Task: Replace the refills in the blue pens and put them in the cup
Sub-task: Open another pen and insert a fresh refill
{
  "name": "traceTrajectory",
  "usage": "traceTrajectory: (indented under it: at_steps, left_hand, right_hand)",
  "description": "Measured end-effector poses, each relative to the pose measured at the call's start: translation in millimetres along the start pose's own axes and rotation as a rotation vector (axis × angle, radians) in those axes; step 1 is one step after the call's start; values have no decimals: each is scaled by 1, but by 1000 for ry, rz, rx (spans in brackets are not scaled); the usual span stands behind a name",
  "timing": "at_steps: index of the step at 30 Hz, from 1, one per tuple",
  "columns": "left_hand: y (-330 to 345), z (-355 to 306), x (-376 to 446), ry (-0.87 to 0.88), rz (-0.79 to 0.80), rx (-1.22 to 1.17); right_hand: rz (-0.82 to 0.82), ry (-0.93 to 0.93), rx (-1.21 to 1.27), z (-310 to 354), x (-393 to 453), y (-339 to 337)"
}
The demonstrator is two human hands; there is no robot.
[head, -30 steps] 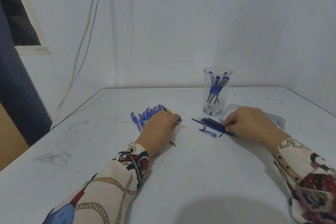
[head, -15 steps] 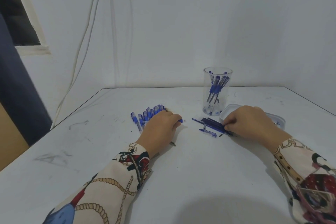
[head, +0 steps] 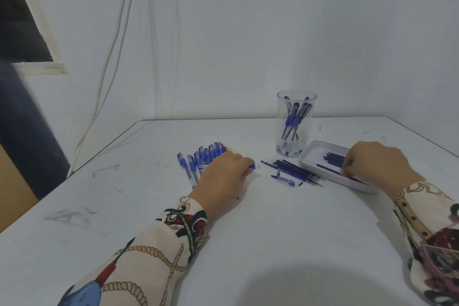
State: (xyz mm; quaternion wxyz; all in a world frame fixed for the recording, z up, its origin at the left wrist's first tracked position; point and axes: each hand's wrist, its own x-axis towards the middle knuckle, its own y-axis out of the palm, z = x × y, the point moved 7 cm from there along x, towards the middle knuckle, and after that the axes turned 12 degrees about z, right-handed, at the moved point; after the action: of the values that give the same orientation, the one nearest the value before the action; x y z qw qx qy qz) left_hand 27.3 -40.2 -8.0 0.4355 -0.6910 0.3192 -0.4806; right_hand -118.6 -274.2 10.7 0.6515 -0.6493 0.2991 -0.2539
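— Left hand (head: 224, 174)?
— Curled round a blue pen (head: 252, 166), knuckles up, resting on the white table (head: 124, 206); only the pen's blue end visible past the fingers.
— Right hand (head: 375, 165)?
— Over the shallow white tray (head: 310, 154) at 3 o'clock from the left hand, fingertips pinching a dark refill (head: 327, 169) lying in the tray.
— Other pens?
— Fanned in a row (head: 198, 159) at 11 o'clock from the left hand, touching it.
— Loose parts?
— Pile of refills (head: 295, 171) between the two hands, just beside the tray; clear-and-blue cap (head: 283, 180) at its 6 o'clock.
— Cup?
— Clear cup (head: 295, 102) upright at 12 o'clock from the pile, several blue pens inside.
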Motion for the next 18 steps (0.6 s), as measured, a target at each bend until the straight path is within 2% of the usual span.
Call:
traceTrajectory:
  at_steps: [10,14,18]
  left_hand:
    - [-2,-3,-3,-11,3,-10]
    - [-3,-2,-2,-11,-3,-14]
    - [-5,-2,-2,-14,-22,-25]
  right_hand:
    - [-33,-44,-15,6,3,6]
    - [-237,-161,89,12,-4,-12]
    - [-464,-457,156,42,-24,-28]
